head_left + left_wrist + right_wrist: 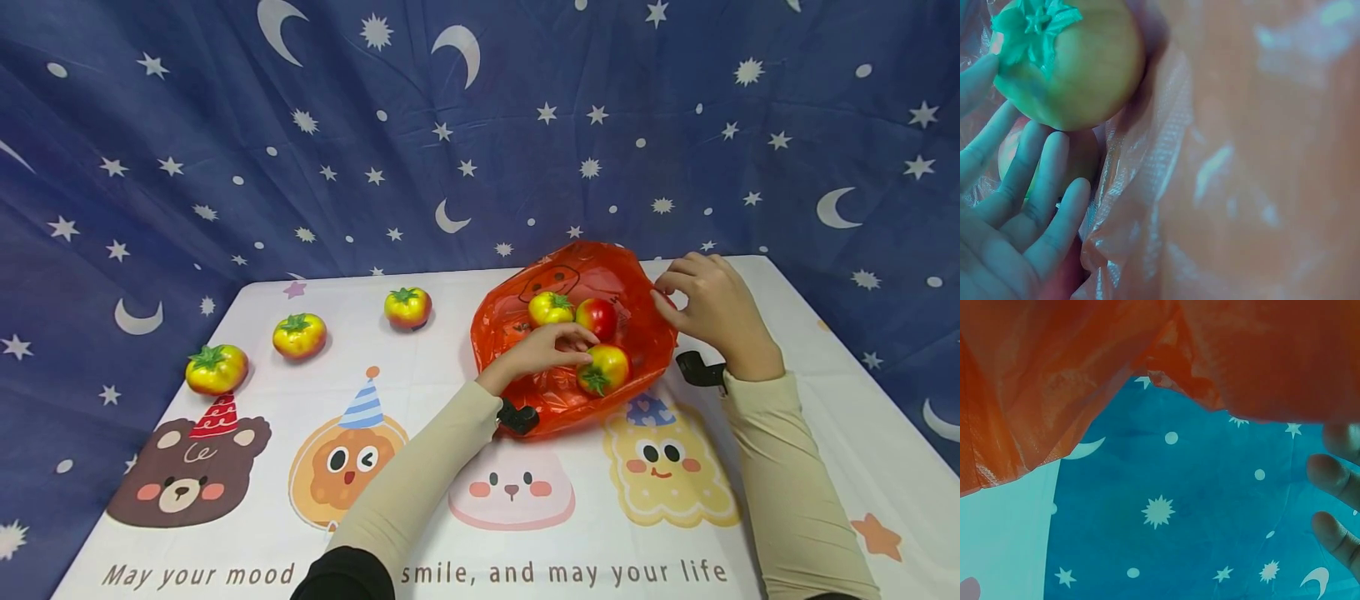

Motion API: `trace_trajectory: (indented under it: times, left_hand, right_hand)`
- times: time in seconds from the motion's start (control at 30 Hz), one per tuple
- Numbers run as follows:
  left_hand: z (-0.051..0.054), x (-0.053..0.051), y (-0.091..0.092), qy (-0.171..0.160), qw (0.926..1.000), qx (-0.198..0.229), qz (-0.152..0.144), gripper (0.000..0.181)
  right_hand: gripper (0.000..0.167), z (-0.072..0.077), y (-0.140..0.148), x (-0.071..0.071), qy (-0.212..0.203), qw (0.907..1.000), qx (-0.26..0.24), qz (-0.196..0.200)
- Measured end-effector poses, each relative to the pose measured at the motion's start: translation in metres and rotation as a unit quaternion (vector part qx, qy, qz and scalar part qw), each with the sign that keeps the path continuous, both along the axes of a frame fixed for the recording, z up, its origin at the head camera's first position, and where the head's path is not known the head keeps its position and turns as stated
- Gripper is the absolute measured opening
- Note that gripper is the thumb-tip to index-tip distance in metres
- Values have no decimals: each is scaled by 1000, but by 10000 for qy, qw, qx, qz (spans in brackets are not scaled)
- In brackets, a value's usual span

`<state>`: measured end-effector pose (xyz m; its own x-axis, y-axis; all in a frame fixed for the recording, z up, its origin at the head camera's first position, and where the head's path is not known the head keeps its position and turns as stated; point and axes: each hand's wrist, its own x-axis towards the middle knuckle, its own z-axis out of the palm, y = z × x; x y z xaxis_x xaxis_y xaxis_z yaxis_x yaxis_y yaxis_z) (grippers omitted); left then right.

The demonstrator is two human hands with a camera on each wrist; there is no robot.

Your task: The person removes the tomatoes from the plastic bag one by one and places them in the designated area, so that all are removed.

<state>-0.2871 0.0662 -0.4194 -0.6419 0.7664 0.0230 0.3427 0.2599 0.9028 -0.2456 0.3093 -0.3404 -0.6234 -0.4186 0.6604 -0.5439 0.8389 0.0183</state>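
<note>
The red plastic bag [540,400] lies spread wide, with three red-yellow toy fruits inside: one with a green leafy top [551,308], a redder one [597,318] and a front one [604,370]. Over the bag reaches the left hand [546,348], its fingertips at the front fruit. In the left wrist view that hand [1016,206] has its fingers extended and spread beside a fruit [1085,69]. At the bag's right rim, the right hand [712,304] pinches the plastic between thumb and fingers. The right wrist view shows its fingertips [1332,478] below the bag's edge [1272,375].
Three more fruits stand on the tabletop to the left: one at the far left [217,370], one beside it [300,336] and one nearer the bag [408,308]. The white cloth [420,550] has cartoon prints. A blue curtain [525,133] hangs behind.
</note>
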Motion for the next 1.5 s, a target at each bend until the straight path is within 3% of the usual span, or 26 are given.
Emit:
trace_trajectory:
  times: [0.23,0.4,0.57,0.67,1.07,1.5]
  left_hand:
    - [-1,-1,-1,-6,9990,432,-64,35]
    - [2,-1,-2,22,9977,529,-415,42]
    - [3,0,-1,-175,9969,469,-613,46]
    - [4,0,0,-207,9973,392,-589,47]
    - [2,-1,-2,181,9994,-89,-281,46]
    - [2,-2,-5,155,9991,-85,-396,50]
  right_hand:
    - [5,0,0,0,45,9999,-39,82]
    - [5,1,0,0,24,10000,-49,74]
    - [5,1,0,1,-45,10000,-40,0]
    - [6,1,0,1,-63,10000,-31,-29]
    - [6,2,0,3,-63,10000,-56,-29]
    - [5,1,0,2,-7,10000,-87,10]
